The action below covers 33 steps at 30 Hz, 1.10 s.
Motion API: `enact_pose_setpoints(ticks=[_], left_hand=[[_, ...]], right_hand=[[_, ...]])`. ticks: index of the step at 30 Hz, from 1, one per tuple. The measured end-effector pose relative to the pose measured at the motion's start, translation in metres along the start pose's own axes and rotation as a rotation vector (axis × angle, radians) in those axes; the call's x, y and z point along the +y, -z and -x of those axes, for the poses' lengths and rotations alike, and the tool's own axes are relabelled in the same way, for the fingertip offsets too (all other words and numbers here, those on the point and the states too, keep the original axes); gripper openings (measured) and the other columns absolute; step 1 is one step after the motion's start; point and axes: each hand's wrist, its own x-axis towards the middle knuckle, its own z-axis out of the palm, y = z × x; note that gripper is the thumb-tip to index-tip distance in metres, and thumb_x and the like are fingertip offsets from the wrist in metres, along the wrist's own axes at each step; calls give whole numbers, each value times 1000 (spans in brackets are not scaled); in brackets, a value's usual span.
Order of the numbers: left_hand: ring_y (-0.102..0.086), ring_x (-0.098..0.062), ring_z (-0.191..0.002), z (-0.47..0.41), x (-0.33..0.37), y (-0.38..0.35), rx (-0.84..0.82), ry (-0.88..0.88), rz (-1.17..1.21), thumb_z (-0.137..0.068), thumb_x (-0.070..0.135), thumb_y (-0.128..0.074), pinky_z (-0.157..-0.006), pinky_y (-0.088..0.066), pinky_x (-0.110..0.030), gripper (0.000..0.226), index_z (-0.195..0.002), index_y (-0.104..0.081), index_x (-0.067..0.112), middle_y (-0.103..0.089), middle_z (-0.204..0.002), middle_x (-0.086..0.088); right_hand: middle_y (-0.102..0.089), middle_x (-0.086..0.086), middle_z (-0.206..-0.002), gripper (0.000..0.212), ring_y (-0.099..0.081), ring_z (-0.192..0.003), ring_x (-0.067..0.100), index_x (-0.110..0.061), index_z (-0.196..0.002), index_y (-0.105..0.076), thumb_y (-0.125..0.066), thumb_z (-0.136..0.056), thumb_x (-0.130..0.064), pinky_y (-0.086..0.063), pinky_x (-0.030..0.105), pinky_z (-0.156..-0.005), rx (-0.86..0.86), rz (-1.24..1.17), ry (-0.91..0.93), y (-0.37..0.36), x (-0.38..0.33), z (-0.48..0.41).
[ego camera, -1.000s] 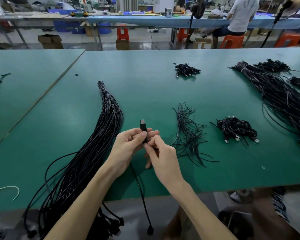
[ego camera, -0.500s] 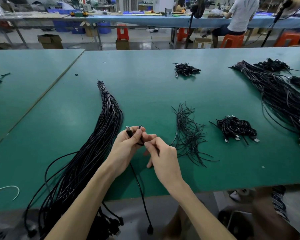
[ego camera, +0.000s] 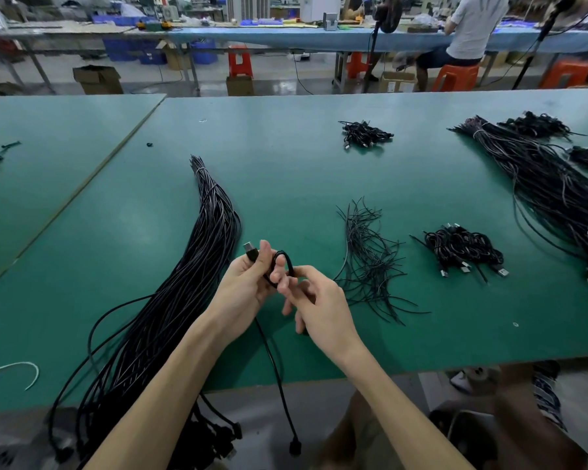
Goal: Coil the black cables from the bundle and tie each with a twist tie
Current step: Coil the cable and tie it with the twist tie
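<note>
Black cable (ego camera: 279, 385): tail hangs off the near edge of the green table (ego camera: 302, 178), small connector (ego camera: 295, 447) lowest.
Left hand (ego camera: 248, 286): fingers curled round the cable's upper end, USB plug (ego camera: 251, 250) jutting past the thumb.
Right hand (ego camera: 319, 307): thumb and forefinger pinch a small loop of the same cable.
Cable bundle (ego camera: 184, 293): left of the hands, banded at its far tip.
Loose twist ties (ego camera: 370, 262): right of the hands.
Coiled cables (ego camera: 462, 247): farther right; another heap (ego camera: 365, 134) beyond.
</note>
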Motion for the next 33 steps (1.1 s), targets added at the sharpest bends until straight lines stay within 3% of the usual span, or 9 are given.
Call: enact_pose_setpoints(ticks=[4,8,12,15,18,24,29,31,33], left_hand=[[-47,-15,-60,0,-2,2,16,33,-23,-105,42,-46,-62,-55,-41,42,-87,-64,8,-41,-67,0],[-41,-13,-69,3,2,4,-77,45,37,-109,30,-46,-87,-49,-33,34,-107,-58,-1,-38,-77,0],[-51,-16,-84,4,7,9,-190,24,54,-109,14,-41,-94,-39,-42,33,-127,-56,-8,-46,-89,-3],[-58,-23,-104,5,9,11,-262,10,24,-107,8,-40,-89,-47,-43,41,-142,-47,-12,-58,-107,-9],[-66,-28,-114,3,9,12,-207,-4,-19,-110,13,-40,-90,-57,-39,38,-138,-56,-7,-70,-117,-17],[-65,-35,-124,0,4,10,-141,-54,-43,-106,40,-48,-99,-55,-35,51,-130,-66,-2,-66,-128,-29],[-66,-38,-122,0,0,8,-84,-50,-62,-106,51,-44,-85,-61,-38,59,-127,-68,0,-68,-124,-29],[-67,-38,-118,0,0,7,-67,-48,-73,-107,53,-39,-81,-61,-39,63,-125,-69,1,-69,-121,-29],[-70,-34,-114,1,0,4,-53,-43,-87,-106,56,-41,-91,-59,-35,64,-123,-72,3,-72,-117,-27]], right_hand=[[-67,1,-68,16,-54,-42,18,-20,-104,-69,-54,-106,-15,-54,38,-55,3,112,26,-3,1,3],[-71,3,-75,17,-61,-47,20,-16,-108,-71,-55,-104,-10,-57,35,-59,36,83,21,-2,0,3],[-71,0,-77,18,-63,-49,21,-17,-109,-70,-52,-108,-19,-54,29,-57,27,67,21,-1,-1,2],[-69,-1,-77,24,-59,-49,17,-18,-105,-64,-43,-111,-29,-52,30,-57,14,56,-18,-3,-2,2],[-66,-1,-73,27,-54,-50,13,-18,-99,-60,-41,-111,-34,-49,32,-57,-16,43,-29,-3,-3,3],[-63,-4,-70,31,-50,-52,11,-17,-87,-57,-44,-111,-32,-44,29,-56,-38,24,-30,-1,-5,3],[-61,-7,-69,33,-49,-57,6,-20,-84,-56,-44,-110,-37,-43,34,-64,-52,72,-46,-3,-3,3],[-63,-8,-73,30,-54,-62,8,-20,-90,-58,-46,-109,-41,-47,38,-67,-59,116,-46,-3,-2,2],[-70,-7,-88,28,-64,-80,12,-20,-106,-63,-52,-105,-46,-54,41,-79,-68,172,-50,-4,-4,2]])
